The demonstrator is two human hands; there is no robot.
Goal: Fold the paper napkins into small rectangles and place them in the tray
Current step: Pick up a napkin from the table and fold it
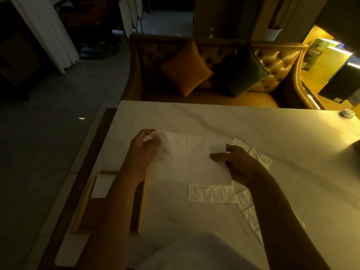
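Head view, left hand fingers and right hand fingers pinching thin white creased napkin, marble table

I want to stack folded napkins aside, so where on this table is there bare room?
The far table strip before the sofa is bare. Nearer, the held napkin, spread napkins and tray crowd it.
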